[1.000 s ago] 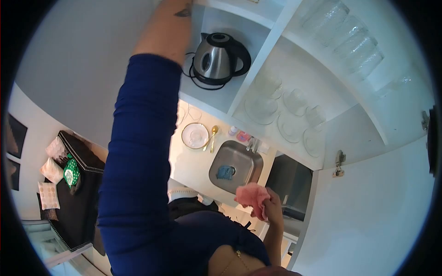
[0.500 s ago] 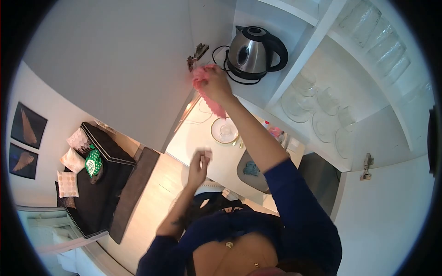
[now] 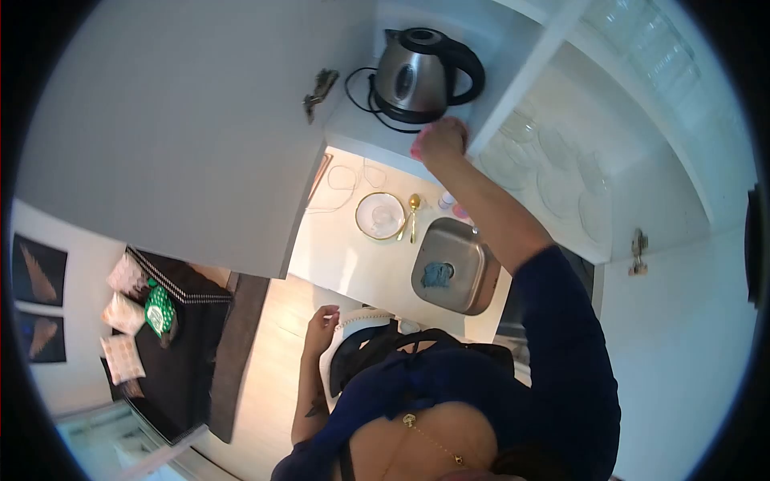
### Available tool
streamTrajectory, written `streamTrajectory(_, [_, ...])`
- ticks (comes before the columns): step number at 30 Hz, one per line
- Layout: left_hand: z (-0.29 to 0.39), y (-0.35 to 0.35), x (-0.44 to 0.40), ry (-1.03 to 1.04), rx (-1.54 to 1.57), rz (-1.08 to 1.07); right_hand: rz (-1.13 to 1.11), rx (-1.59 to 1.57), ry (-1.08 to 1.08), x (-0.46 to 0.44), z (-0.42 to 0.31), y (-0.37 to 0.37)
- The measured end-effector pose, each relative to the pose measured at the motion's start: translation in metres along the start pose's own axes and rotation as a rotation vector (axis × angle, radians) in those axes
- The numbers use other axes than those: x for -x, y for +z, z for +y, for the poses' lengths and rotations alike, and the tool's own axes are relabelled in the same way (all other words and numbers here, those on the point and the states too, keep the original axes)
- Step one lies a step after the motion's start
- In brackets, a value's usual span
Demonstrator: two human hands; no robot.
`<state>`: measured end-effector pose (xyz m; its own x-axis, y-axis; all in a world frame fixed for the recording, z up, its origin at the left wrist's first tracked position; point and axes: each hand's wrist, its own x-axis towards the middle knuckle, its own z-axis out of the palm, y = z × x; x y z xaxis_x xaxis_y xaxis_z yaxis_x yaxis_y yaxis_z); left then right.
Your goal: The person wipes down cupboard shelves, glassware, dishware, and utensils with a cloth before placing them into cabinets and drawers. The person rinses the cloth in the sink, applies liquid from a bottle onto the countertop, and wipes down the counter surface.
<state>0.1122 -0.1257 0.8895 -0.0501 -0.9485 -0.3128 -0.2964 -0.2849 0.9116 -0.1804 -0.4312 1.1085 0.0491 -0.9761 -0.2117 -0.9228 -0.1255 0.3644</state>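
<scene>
My right hand (image 3: 446, 143) is closed around a pink cloth (image 3: 419, 147) at the front edge of the cabinet shelf (image 3: 387, 138), just below the kettle. The kettle (image 3: 413, 78) is brushed steel with a black handle and base; it stands upright in the cabinet. Its black cord (image 3: 353, 92) loops out at its left. Lower down, to the left of the counter, my left hand (image 3: 322, 325) hangs in the air with loosely bent fingers and nothing visible in it.
An open cabinet door (image 3: 192, 120) fills the upper left. Glassware (image 3: 553, 152) stands in the right compartment. On the counter (image 3: 337, 256) below are a gold-rimmed plate (image 3: 361, 230), a golden spoon (image 3: 414, 202) and a steel sink (image 3: 475, 301) holding a blue cloth (image 3: 435, 275).
My right hand has moved the pink cloth right, from beside the door hinge to the shelf edge below the kettle. My left hand has dropped lower and left. The view has shifted.
</scene>
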Motion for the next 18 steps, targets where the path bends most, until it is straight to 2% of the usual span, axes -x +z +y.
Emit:
streamTrajectory(2, [0.017, 0.009, -0.015, 0.024, -0.023, -0.067, 0.197, 0.216, 0.298, -0.029, 0.002, 0.016])
streamTrajectory(4, [0.029, 0.016, -0.022, -0.027, 0.024, -0.156, 0.144, 0.09, 0.435, -0.065, 0.006, 0.031])
streamTrajectory(5, [0.029, 0.016, -0.023, -0.021, 0.009, -0.192, 0.012, 0.128, 0.43, -0.065, 0.005, 0.033])
streamTrajectory(6, [0.023, 0.014, -0.024, -0.047, 0.089, -0.199, -0.035, 0.1, 0.297, -0.037, -0.001, 0.016])
streamTrajectory(7, [0.014, 0.009, -0.023, -0.075, 0.169, -0.205, 0.142, 0.069, 0.279, -0.01, -0.011, 0.013])
streamTrajectory(8, [0.006, 0.0, -0.021, -0.126, 0.223, -0.136, 0.17, 0.179, 0.168, 0.024, -0.021, 0.015])
streamTrajectory(9, [0.0, -0.01, -0.02, -0.184, 0.328, -0.018, 0.427, 0.3, 0.118, 0.055, -0.027, 0.027])
streamTrajectory(10, [-0.014, -0.022, -0.021, -0.183, 0.501, 0.119, 0.375, -0.039, 0.053, 0.072, -0.031, 0.025])
streamTrajectory(11, [-0.004, -0.035, -0.022, -0.206, 0.739, 0.311, 0.087, -0.384, -0.409, 0.096, -0.014, 0.009])
streamTrajectory(12, [-0.037, -0.073, -0.037, -0.092, 1.142, 0.167, -0.071, -0.629, -0.322, 0.123, -0.014, 0.006])
streamTrajectory(13, [0.005, -0.082, -0.028, 0.029, 1.234, 0.24, -0.061, -0.795, -0.462, 0.132, -0.013, 0.032])
streamTrajectory(14, [0.022, -0.1, -0.032, 0.236, 1.235, 0.118, -0.071, -0.777, -0.467, 0.143, -0.013, 0.05])
streamTrajectory(15, [0.026, -0.123, -0.039, 0.335, 1.237, -0.058, -0.06, -0.82, -0.409, 0.149, -0.012, 0.085])
streamTrajectory(17, [0.116, -0.119, -0.027, 0.135, 1.08, -0.017, -0.069, -0.843, -0.252, 0.172, 0.003, 0.133])
streamTrajectory(18, [0.104, -0.132, -0.038, 0.19, 0.917, -0.139, -0.093, -0.825, -0.155, 0.192, 0.015, 0.148])
